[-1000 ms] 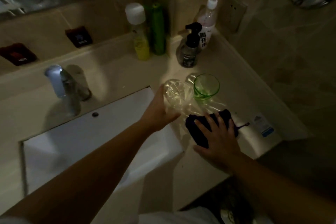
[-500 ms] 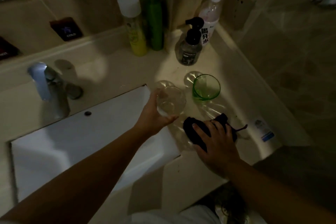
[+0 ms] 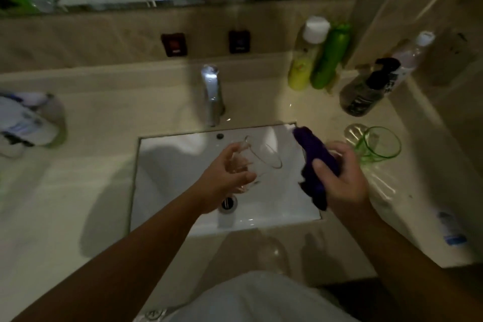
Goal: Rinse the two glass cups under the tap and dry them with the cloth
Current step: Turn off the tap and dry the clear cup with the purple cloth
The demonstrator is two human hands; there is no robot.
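My left hand (image 3: 224,178) grips a clear glass cup (image 3: 257,158) tilted on its side above the white sink (image 3: 170,165), its mouth turned to the right. A dark purple cloth (image 3: 315,157) is held up in my right hand (image 3: 339,178) at the sink's right edge, a short gap from the cup's mouth. The green glass cup (image 3: 379,145) stands upright on the counter just behind my right hand. The chrome tap (image 3: 212,91) rises behind the sink; no water shows running from it.
Yellow and green bottles (image 3: 317,57) and a dark pump bottle (image 3: 366,91) stand at the back right of the counter. A white packet (image 3: 26,123) lies at the left. A small blue-and-white sachet (image 3: 450,229) lies near the right front edge. The drain (image 3: 228,202) sits below my left wrist.
My left hand lifted the clear cup off the counter and carried it over the sink. My right hand picked the cloth up from the counter. The view swung left, centring the sink.
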